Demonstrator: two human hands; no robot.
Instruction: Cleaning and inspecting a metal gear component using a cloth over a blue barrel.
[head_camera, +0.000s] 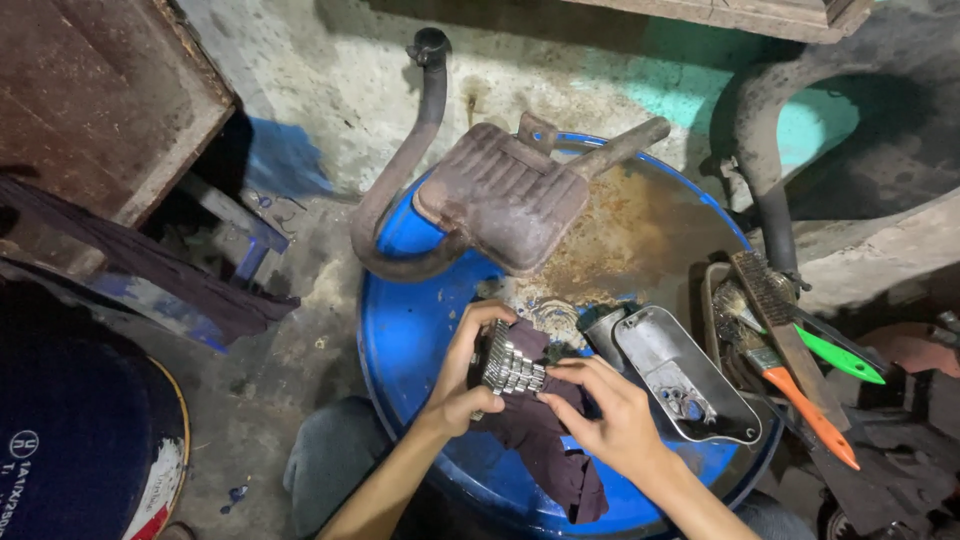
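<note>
Left hand (462, 385) is gripping a finned metal part (508, 365) on the blue drum (410, 330), right hand (610, 415) pinching a dark purple rag (545, 435) against it. Fins look fairly shiny, so I'd guess the wiping's well along. Further right, the rusty muffler (500, 195), a grey metal cover (685, 380) and brushes (780, 340) look untouched.

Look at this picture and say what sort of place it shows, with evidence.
Probably a small motorcycle repair workshop: a rusty exhaust muffler lies on a blue drum, wire brushes sit nearby, and the hands work a finned metal part.
</note>
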